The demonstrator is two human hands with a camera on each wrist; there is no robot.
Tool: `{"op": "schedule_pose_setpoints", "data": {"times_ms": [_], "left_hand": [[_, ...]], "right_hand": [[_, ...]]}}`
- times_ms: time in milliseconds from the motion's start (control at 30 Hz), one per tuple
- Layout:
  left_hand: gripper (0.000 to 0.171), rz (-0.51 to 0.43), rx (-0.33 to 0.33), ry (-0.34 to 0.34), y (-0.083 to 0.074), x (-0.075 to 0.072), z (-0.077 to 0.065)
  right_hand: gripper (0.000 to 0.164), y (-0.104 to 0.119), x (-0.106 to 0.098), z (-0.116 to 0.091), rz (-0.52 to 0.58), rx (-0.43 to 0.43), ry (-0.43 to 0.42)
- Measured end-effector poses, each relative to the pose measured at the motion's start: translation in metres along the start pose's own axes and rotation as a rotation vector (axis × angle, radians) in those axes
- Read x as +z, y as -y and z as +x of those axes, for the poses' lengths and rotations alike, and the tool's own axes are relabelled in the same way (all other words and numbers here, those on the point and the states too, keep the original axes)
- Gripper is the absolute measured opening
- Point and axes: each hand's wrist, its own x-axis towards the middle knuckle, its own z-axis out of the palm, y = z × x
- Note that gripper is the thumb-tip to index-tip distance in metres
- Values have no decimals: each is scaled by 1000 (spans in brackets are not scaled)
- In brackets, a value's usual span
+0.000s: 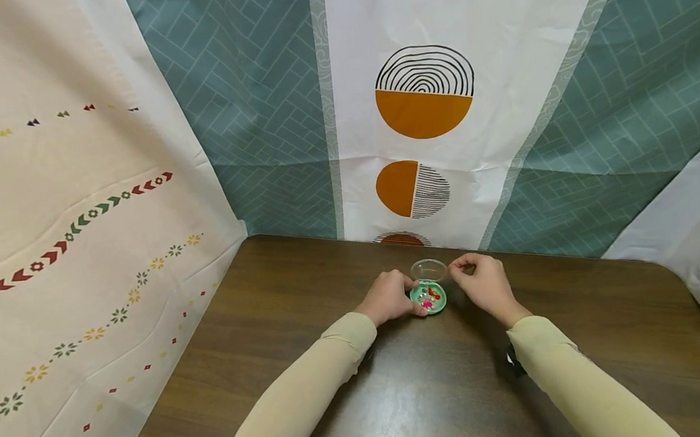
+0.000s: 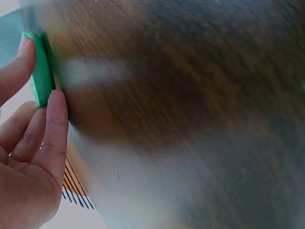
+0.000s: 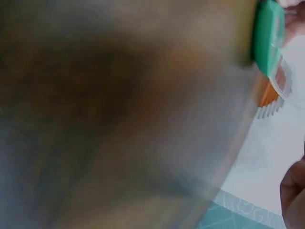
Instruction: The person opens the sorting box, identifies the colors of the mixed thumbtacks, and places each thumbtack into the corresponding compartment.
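Note:
A small round green case (image 1: 431, 313) stands on the table with its clear lid (image 1: 429, 270) tipped up at the back. Small red, pink and pale pieces (image 1: 427, 304) lie inside it. My left hand (image 1: 389, 297) grips the case from its left side; the left wrist view shows the thumb and fingers on the green rim (image 2: 42, 71). My right hand (image 1: 482, 284) is raised by the lid's right edge, thumb and forefinger brought together. Whether anything small is between those fingertips, or whether they touch the lid, I cannot tell. In the right wrist view only part of this hand (image 3: 294, 193) shows.
The brown wooden table (image 1: 283, 304) extends to both sides and towards me. A patterned cloth (image 1: 270, 116) hangs along its back edge, and a cream cloth (image 1: 82, 230) runs down the left side.

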Motion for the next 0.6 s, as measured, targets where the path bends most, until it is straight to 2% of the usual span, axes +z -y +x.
{"op": "schedule_pose_setpoints", "data": {"times_ms": [100, 200, 433, 600], "left_hand": [[60, 12, 11, -6, 0, 0, 0], [61, 11, 9, -4, -1, -1, -2], [62, -5, 1, -1, -2, 0, -3], [64, -15, -1, -6, -3, 0, -5]], "right_hand": [[14, 3, -7, 6, 29, 43, -121], [17, 7, -9, 11, 40, 77, -148], [27, 10, -3, 15, 59, 138, 0], [29, 13, 0, 11, 86, 138, 100]]}}
